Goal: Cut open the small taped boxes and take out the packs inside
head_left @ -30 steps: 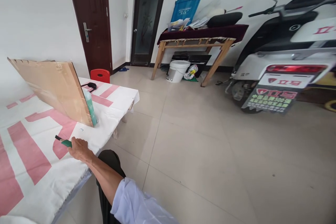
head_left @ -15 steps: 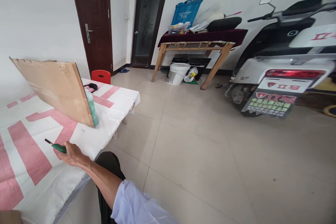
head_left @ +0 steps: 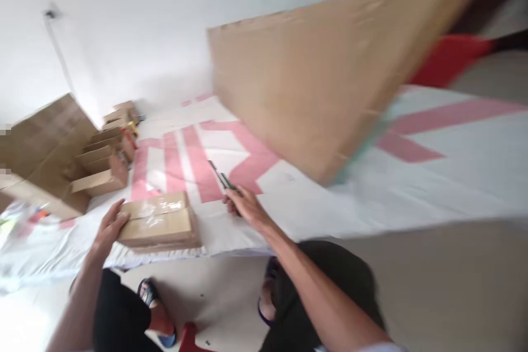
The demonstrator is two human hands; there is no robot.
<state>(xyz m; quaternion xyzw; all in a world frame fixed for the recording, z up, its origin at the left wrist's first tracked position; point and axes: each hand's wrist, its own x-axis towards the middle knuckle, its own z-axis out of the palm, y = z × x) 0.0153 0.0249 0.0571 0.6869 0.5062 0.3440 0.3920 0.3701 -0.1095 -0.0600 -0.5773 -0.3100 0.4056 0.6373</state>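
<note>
Since the earlier frame, the view has swung left along the table (head_left: 454, 176), bringing the left hand (head_left: 109, 225) into sight. Left hand rests flat, fingers together, against the left end of a taped cardboard box (head_left: 159, 221) at the table's near edge. Right hand (head_left: 243, 204) grips a green-handled knife (head_left: 220, 176), probably a utility cutter, just right of the box. A blurred cardboard sheet (head_left: 330, 82) leans behind.

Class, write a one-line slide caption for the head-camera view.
Left hand rests on a taped cardboard box; right hand grips a green utility knife over the pink-and-white cloth.
</note>
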